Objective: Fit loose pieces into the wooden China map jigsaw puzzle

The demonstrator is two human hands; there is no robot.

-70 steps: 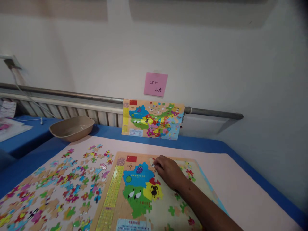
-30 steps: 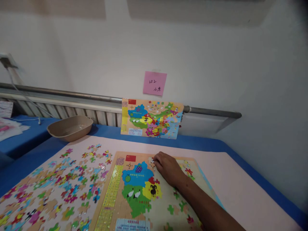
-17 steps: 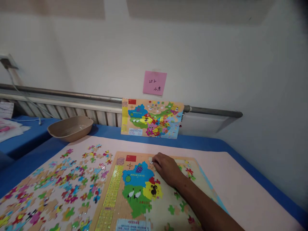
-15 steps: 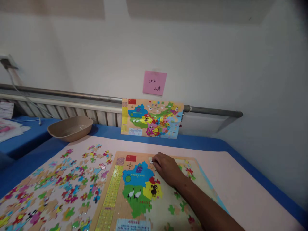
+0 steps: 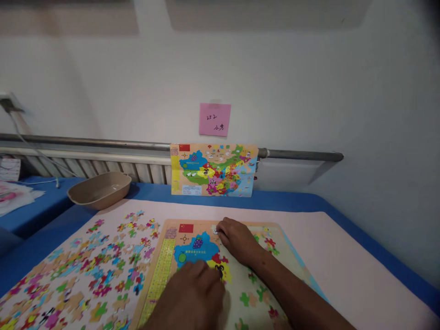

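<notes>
A partly filled jigsaw board (image 5: 280, 236) with a map picture lies on the table. My right hand (image 5: 236, 239) is at its top edge, fingers closed together on a small puzzle piece (image 5: 215, 231) with a white patch, beside the filled part. Over the lower left of the board, my left hand (image 5: 192, 295) hovers low, smeared by motion, and covers the green and yellow areas of the map. Whether its fingers hold anything cannot be made out. Several loose pieces (image 5: 244, 299) lie on the bare right part of the board.
Many loose puzzle pieces (image 5: 99, 275) spread left of the board. Behind them stands a beige basin (image 5: 99, 190). A printed map sheet (image 5: 213, 169) leans upright against the wall pipe (image 5: 305, 156), below a pink note (image 5: 215, 119). Papers (image 5: 17, 197) lie far left.
My left hand has come into view from below, over the lower left of the board. My right hand stays at nearly the same spot. The view has shifted slightly.
</notes>
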